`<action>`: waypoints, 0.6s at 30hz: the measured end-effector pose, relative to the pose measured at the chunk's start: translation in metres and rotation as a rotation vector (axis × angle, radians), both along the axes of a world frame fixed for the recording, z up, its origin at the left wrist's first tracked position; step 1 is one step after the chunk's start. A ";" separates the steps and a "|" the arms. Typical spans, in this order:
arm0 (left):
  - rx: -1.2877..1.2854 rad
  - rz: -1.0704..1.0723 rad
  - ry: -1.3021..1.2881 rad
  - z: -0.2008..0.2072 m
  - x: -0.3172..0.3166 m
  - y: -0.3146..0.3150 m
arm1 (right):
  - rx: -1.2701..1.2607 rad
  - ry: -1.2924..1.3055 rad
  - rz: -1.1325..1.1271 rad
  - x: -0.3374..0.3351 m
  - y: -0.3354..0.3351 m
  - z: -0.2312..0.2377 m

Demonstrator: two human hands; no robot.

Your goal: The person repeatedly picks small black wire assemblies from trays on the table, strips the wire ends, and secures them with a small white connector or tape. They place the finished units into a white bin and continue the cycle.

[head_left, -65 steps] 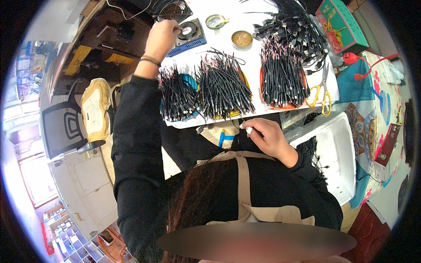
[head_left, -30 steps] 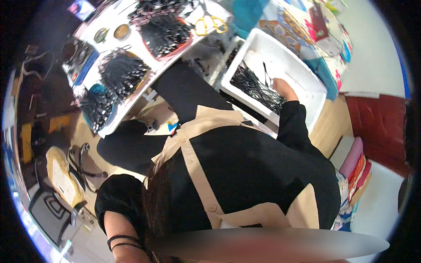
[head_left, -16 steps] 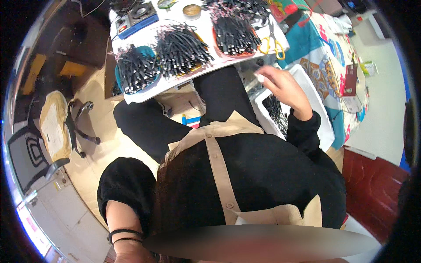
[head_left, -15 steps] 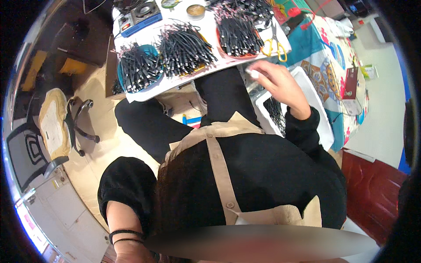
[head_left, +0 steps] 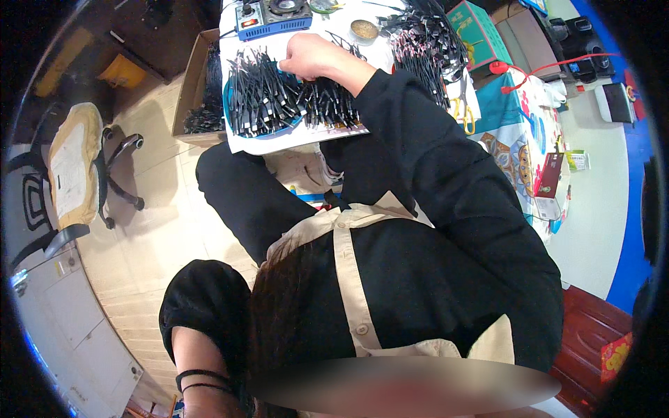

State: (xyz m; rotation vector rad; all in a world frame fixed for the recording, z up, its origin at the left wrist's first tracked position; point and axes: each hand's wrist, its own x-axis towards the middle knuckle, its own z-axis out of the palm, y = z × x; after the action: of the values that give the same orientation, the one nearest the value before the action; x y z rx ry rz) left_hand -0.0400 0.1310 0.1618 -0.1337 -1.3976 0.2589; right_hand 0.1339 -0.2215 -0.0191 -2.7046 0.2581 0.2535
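Reaching toward 12 o'clock, the right hand bends its fingers over the black cable bundle at 11; whether it grasps anything cannot be told. The left forearm runs out at 7, hand unseen. Half a second ago the right hand hung beside the white box, nearer 1. Its wrist now hides part of the middle bundle; yellow-handled scissors lie at 2.

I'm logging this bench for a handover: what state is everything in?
Right hand: fingers curled at the black cables, grip hidden
Black cables: lying in dense bunches
Round tin: open
Scissors: lying down, blade gap unclear
Cardboard box: open, dark cables inside
Blue device: on or off unclear
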 end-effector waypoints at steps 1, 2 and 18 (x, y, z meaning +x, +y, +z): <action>-0.015 0.072 0.029 -0.001 -0.001 0.002 | 0.070 0.036 -0.012 0.001 0.002 -0.002; -0.031 0.145 0.059 -0.003 -0.004 0.003 | 0.132 0.071 -0.018 0.002 0.003 -0.004; 0.364 0.860 0.484 -0.060 0.031 -0.016 | 0.778 -0.613 -0.048 -0.067 0.009 0.047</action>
State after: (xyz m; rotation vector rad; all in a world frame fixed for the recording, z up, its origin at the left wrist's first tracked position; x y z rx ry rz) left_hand -0.0089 0.1153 0.1021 0.8012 -0.9253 0.6865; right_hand 0.0669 -0.2123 0.0282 -1.8801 0.0223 -0.4118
